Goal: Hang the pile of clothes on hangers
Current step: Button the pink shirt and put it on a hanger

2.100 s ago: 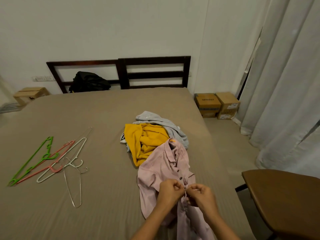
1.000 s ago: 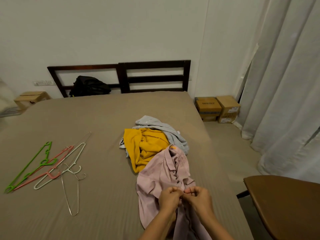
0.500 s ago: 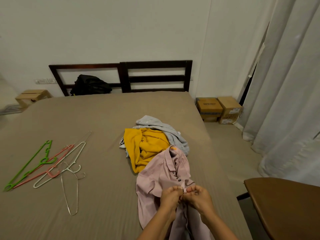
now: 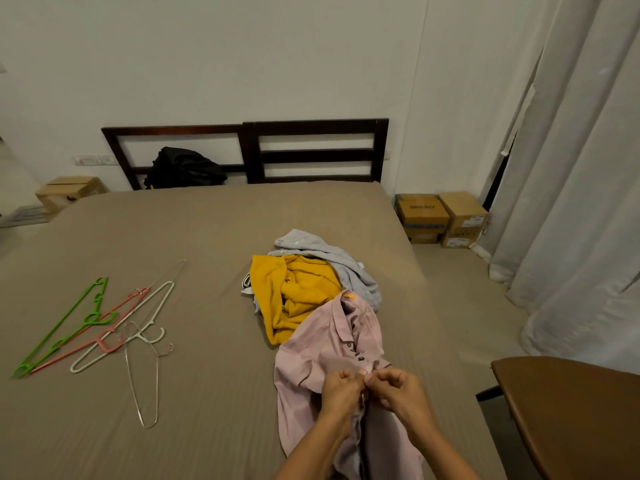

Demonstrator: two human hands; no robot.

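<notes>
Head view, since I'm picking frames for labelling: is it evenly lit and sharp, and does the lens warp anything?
In the head view the light is dim, soft and even, with no glare; the wide lens makes the headboard lean at its ends and the curtain slant; the left hand and right hand pinching the pink shirt look slightly soft.

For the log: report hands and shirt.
Left hand, right hand both pinch pink shirt front. Shirt on bed, unhung. Hangers untouched, far left.
</notes>
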